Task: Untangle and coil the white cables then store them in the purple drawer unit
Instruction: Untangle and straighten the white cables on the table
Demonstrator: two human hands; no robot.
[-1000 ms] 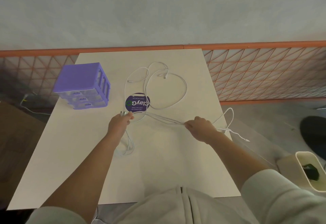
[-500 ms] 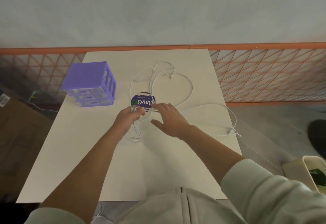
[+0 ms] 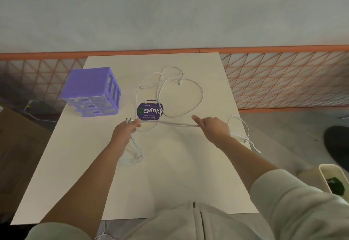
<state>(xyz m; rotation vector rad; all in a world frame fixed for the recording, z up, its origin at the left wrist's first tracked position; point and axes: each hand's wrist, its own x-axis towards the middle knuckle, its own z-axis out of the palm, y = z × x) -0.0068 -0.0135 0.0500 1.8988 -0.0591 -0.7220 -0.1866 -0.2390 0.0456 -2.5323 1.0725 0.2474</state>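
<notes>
Since half a second ago the right hand (image 3: 214, 128) has been drawn away from the left hand (image 3: 125, 133), so that a stretch of the white cables (image 3: 170, 124) is now pulled taut between them. The left hand is closed on a bundle of cable ends with loops hanging below it; the right hand is pinched on the strand, index finger extended. The rest of the cables is left in loose loops on the white desk (image 3: 170, 179), trailing over its right edge. A round purple sticker (image 3: 149, 110) reading "ClayGo", seen upside down, is fixed to the desk. The purple drawer unit (image 3: 92, 91) is stood at the far left, drawers shut. Behind, a grey wall and orange lattice fencing (image 3: 287, 81) are seen.
</notes>
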